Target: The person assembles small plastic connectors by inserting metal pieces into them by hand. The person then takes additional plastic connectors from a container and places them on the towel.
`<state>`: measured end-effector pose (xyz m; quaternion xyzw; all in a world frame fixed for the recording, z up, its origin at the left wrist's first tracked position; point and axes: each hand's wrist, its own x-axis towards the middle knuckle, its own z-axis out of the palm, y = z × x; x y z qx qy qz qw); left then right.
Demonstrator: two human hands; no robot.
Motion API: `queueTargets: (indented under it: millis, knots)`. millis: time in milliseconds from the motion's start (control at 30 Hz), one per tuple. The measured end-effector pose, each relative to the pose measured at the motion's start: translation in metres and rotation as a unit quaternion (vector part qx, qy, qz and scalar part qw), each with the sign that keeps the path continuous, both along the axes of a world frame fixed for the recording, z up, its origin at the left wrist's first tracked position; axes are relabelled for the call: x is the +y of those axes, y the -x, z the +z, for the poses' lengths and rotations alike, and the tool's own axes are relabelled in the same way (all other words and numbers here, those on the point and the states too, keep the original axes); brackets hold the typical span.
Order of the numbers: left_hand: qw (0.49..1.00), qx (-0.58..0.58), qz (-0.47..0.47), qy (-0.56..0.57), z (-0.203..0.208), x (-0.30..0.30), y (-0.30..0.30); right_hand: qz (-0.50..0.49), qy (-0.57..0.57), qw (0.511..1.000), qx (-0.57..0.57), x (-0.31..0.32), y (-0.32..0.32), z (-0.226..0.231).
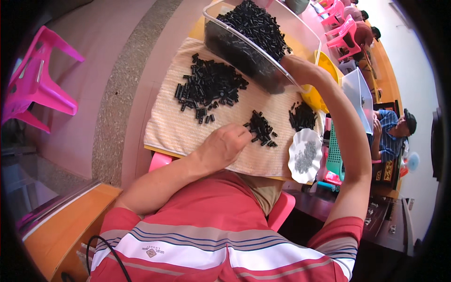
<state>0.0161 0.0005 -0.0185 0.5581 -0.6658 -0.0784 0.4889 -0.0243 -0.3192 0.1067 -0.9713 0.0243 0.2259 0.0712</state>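
Observation:
My left hand (227, 144) rests on the cream towel (162, 113), its fingers curled together beside a small pile of short black tubes (261, 128). Whatever its fingertips hold, if anything, is hidden. My right hand (299, 69) reaches into a clear plastic bin (312, 42), which is heaped with black tubes (253, 28). Its fingers do not show at the bin's near right corner. A larger spread of black tubes (209, 84) lies left of the bin. Another small pile (302, 116) sits by a white scalloped dish (294, 162) holding tiny clear or grey parts.
A yellow basin (315, 97) stands right of the bin, near a translucent box (359, 96) and a green basket (334, 152). Pink stools (42, 84) stand at the left and far right. A person in a striped shirt (390, 127) sits at the right.

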Motion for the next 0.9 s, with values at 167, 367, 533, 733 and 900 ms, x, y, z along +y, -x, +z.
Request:
queueTargets:
  millis: [167, 367, 533, 733, 900]
  knots:
    - [0.999, 0.005, -0.018, -0.035, 0.003, 0.004, -0.004, 0.001, -0.017, 0.997, 0.071, -0.019, -0.014, -0.031]
    - [0.998, 0.015, -0.041, -0.037, 0.013, 0.004, -0.007, -0.001, 0.005, 0.998, 0.058, -0.042, -0.018, -0.054]
    - [0.998, 0.024, -0.033, -0.044, 0.015, 0.005, -0.01, -0.133, -0.017, 0.984, 0.115, 0.002, -0.038, -0.018]
    - [0.999, 0.013, -0.03, -0.042, 0.015, 0.006, -0.009, -0.169, -0.063, 0.968, 0.172, 0.003, -0.041, -0.023]
    - [0.999, 0.009, -0.026, -0.04, 0.01, 0.005, -0.007, -0.135, -0.108, 0.973, 0.153, -0.021, -0.034, -0.044]
